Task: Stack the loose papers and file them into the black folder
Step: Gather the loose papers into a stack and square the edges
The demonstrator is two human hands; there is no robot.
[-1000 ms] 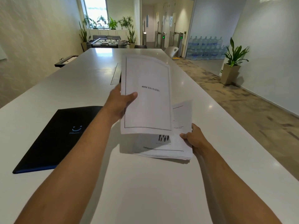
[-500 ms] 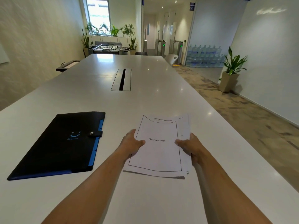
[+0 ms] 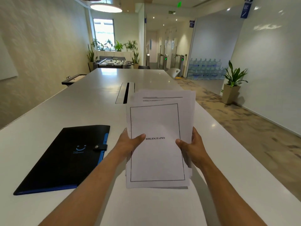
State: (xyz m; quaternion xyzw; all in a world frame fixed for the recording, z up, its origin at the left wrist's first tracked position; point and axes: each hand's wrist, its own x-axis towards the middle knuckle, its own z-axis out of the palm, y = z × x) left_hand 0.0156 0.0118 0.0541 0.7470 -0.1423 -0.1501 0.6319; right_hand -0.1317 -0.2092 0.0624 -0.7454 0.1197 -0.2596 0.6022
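Note:
A stack of white papers [image 3: 157,157] is held up above the table, tilted toward me; the top sheet has a black border and reads BIBLIOGRAPHY. The sheets are unevenly aligned, with edges of lower pages showing at the top and right. My left hand [image 3: 130,142] grips the stack's left edge, thumb on top. My right hand [image 3: 192,147] grips the right edge the same way. The black folder [image 3: 65,157] lies closed on the table to the left, with a blue spine edge, a snap strap and a small smile logo.
The long white table [image 3: 97,98] stretches ahead, with a cable slot [image 3: 125,92] in its middle just beyond the papers. The table's right edge runs close to my right arm; carpeted floor and a potted plant [image 3: 232,82] lie beyond it.
The single sheet went from my left hand onto the pile. Both hands then took the pile by its sides and raised it off the table toward me.

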